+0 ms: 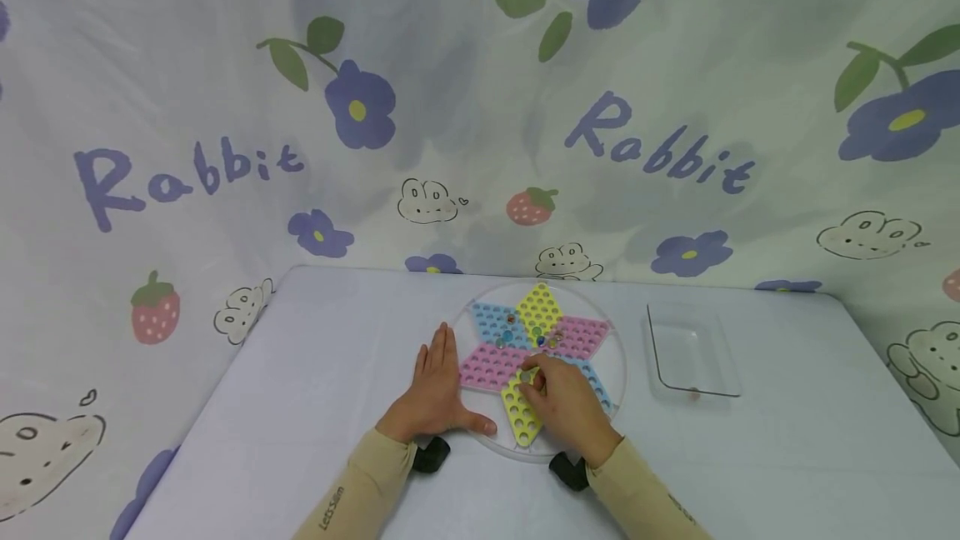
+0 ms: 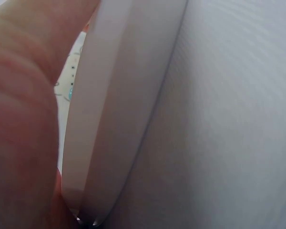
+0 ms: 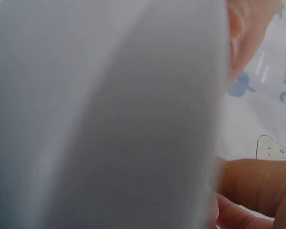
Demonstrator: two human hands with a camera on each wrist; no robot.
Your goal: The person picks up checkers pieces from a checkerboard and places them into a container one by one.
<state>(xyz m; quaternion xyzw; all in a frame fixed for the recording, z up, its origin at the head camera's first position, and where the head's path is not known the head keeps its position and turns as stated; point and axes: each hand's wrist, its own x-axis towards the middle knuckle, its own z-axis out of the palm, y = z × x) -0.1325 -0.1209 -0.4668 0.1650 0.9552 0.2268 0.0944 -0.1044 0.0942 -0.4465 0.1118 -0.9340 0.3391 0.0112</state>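
Observation:
A round white Chinese checkers board (image 1: 615, 357) lies on the table, with a star of yellow, pink and blue dimpled sections. My left hand (image 1: 438, 394) rests at its left rim, fingers straight and thumb spread along the near side. The board's edge (image 2: 100, 114) stands beside that hand in the left wrist view. Over the near yellow section (image 1: 520, 419), my right hand (image 1: 570, 402) pinches a small glass marble (image 1: 527, 375) between thumb and forefinger. Several glass marbles (image 1: 507, 337) sit in dimples near the board's middle and far left. The board's side (image 3: 157, 119) hides most of the right wrist view.
A clear rectangular container (image 1: 693, 352) stands right of the board, with a small reddish-brown spot at its near edge. The white table (image 1: 300, 407) extends around the board. Behind it hangs a patterned cloth (image 1: 465, 123) with flowers and rabbits.

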